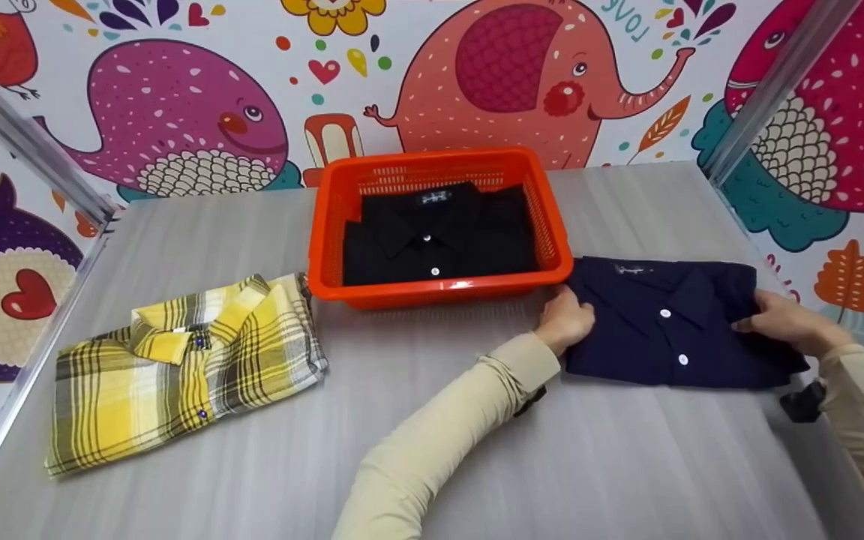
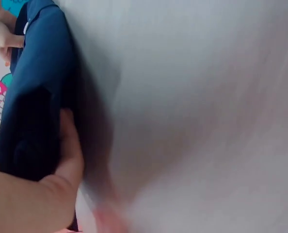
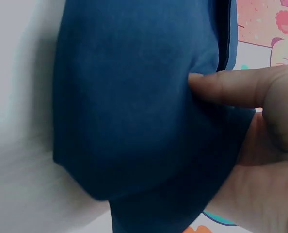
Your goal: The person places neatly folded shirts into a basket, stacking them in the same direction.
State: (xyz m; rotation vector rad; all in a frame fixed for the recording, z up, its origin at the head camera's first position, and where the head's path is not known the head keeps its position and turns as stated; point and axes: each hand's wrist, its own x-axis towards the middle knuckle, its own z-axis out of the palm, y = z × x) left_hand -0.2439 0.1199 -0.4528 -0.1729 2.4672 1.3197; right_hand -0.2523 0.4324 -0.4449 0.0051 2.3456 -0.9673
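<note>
A folded navy shirt [image 1: 642,330] with white buttons lies at the right of the table, collar toward the wall. My left hand [image 1: 565,321] grips its left edge, close to the basket's front right corner. At the opposite edge, my right hand [image 1: 788,322] holds the cloth with the thumb on top. In the right wrist view, the right thumb [image 3: 226,89] presses into the navy fabric [image 3: 129,107], and the fingers are hidden behind it. The left wrist view shows the left hand [image 2: 61,179] at one end of the shirt [image 2: 47,63], which bulges upward between both hands.
An orange basket [image 1: 443,286] stands at the back middle with a folded black shirt [image 1: 469,240] inside. On the left lies a folded yellow plaid shirt [image 1: 252,352]. The grey table [image 1: 312,465] meets a cartoon-printed wall [image 1: 342,82] at the back, with metal posts [image 1: 777,97] at the corners.
</note>
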